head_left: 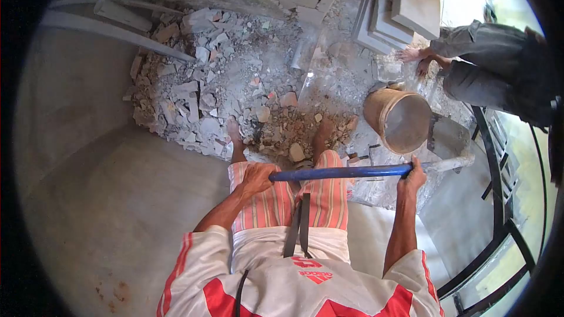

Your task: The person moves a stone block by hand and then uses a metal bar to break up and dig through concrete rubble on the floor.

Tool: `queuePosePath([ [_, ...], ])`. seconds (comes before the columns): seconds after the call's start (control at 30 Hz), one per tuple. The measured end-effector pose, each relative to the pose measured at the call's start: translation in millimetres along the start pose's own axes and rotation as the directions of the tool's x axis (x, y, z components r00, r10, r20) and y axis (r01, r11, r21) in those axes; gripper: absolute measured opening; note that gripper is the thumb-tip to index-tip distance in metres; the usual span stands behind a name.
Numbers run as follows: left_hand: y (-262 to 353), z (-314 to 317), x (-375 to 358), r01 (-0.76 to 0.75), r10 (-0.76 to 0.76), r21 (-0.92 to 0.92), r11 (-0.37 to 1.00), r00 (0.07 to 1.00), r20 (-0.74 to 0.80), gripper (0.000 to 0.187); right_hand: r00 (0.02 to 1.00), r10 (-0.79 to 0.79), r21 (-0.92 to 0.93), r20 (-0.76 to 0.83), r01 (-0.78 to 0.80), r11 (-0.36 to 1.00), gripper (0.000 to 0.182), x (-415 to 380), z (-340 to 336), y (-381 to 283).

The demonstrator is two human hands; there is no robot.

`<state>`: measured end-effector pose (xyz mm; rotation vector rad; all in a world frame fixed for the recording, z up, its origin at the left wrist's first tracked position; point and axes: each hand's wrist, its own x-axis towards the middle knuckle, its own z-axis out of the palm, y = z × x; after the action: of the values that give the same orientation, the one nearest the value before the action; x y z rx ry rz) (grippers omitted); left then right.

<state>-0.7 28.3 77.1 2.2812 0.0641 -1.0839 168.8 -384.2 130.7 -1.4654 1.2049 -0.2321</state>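
Observation:
My left hand [257, 178] is closed round the left end of a blue handle [341, 172], held level across my thighs. Farther right along it, my right hand [413, 177] grips the handle near the pale metal neck. That neck curves up to a grey flat blade [447, 136] of a shovel or hoe, beside the rim of a tilted orange-brown bucket [406, 123]. The bucket's inside looks grey, and its contents cannot be made out. Broken rubble [202, 91] lies in front of my bare feet.
At the upper right a person [490, 53] in dark trousers stands barefoot near stacked flat slabs [405, 6]. A long bar [117, 34] leans into the rubble at the upper left. A dark metal frame [498, 182] stands at the right.

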Motion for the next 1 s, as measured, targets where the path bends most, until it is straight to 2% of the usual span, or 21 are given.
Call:
queuePosePath([
  [0.03,0,-11,-12,-0.082,0.082,-0.064,0.995,0.997,0.009,0.026,0.999,0.000,-0.006,0.034,0.001,1.000,0.012,-12,4,-8],
  [0.07,-3,-22,-25,-0.079,0.080,-0.083,0.993,0.997,0.005,0.026,0.997,-0.002,-0.012,0.072,0.003,1.000,0.011,-22,12,-12],
  [0.13,-14,-40,-56,-0.096,0.181,-0.309,0.946,0.949,0.258,0.028,0.991,0.022,-0.045,0.134,-0.016,0.999,0.012,-38,32,-8],
  [0.2,-25,-51,-88,0.062,0.200,-0.510,0.858,0.875,0.442,0.030,0.982,0.061,-0.101,0.176,-0.044,0.994,0.014,-71,62,-3],
  [0.23,-34,-54,-103,0.068,0.202,-0.534,0.843,0.879,0.431,0.030,0.979,0.057,-0.117,0.196,-0.034,0.993,0.015,-78,75,12],
  [0.3,-45,-49,-135,0.194,0.131,-0.638,0.746,0.895,0.426,0.031,0.972,0.111,-0.142,0.207,-0.082,0.986,0.019,-98,114,41],
  [0.33,-48,-46,-143,0.196,0.132,-0.654,0.731,0.900,0.416,0.031,0.935,0.179,-0.156,0.307,-0.136,0.978,0.021,-97,129,63],
  [0.37,-50,-41,-148,0.274,0.046,-0.659,0.701,0.904,0.424,0.032,0.883,0.247,-0.177,0.399,-0.191,0.966,0.023,-94,146,86],
  [0.4,-52,-37,-151,0.351,-0.039,-0.661,0.663,0.898,0.438,0.032,0.855,0.268,-0.195,0.444,-0.200,0.960,0.023,-101,168,104],
  [0.43,-52,-35,-148,0.352,-0.034,-0.675,0.648,0.899,0.436,0.032,0.825,0.288,-0.214,0.486,-0.207,0.955,0.023,-109,192,123],
  [0.5,-52,-26,-134,0.408,-0.148,-0.697,0.589,0.903,0.403,0.032,0.813,0.382,-0.397,0.440,-0.206,0.895,0.021,-111,239,164],
  [0.57,-53,3,-121,0.411,-0.187,-0.715,0.566,0.908,0.374,0.035,0.750,0.472,-0.513,0.462,-0.208,0.833,0.012,-128,292,190],
  [0.63,-54,29,-96,0.354,-0.295,-0.825,0.440,0.925,0.239,0.034,0.734,0.419,-0.577,0.535,-0.045,0.816,0.010,-105,337,244],
  [0.67,-55,75,-82,0.278,-0.308,-0.890,0.360,0.936,0.168,0.035,0.708,0.417,-0.579,0.570,-0.013,0.815,0.011,-110,359,254],
  [0.73,-55,44,-36,0.370,-0.285,-0.884,0.286,0.913,0.290,0.033,0.679,0.396,-0.607,0.618,0.091,0.790,0.013,-124,401,263],
  [0.8,-60,83,9,0.214,-0.170,-0.977,0.001,0.963,0.211,0.030,0.653,0.363,-0.612,0.664,0.197,0.766,0.015,-126,439,283],
  [0.83,-59,95,32,0.253,-0.165,-0.966,-0.057,0.952,0.259,0.029,0.639,0.341,-0.596,0.689,0.232,0.769,0.015,-125,456,295],
  [0.87,-60,106,55,0.292,-0.156,-0.950,-0.111,0.939,0.307,0.028,0.640,0.344,-0.600,0.687,0.233,0.765,0.015,-120,474,307],
  [0.93,-71,138,92,0.306,-0.129,-0.945,-0.114,0.939,0.320,0.030,0.576,0.318,-0.608,0.753,0.425,0.671,0.015,-103,500,336],
  [1.0,-69,155,108,0.335,-0.159,-0.930,-0.150,0.921,0.357,0.031,0.596,0.312,-0.635,0.739,0.463,0.619,0.016,-87,510,369],
])
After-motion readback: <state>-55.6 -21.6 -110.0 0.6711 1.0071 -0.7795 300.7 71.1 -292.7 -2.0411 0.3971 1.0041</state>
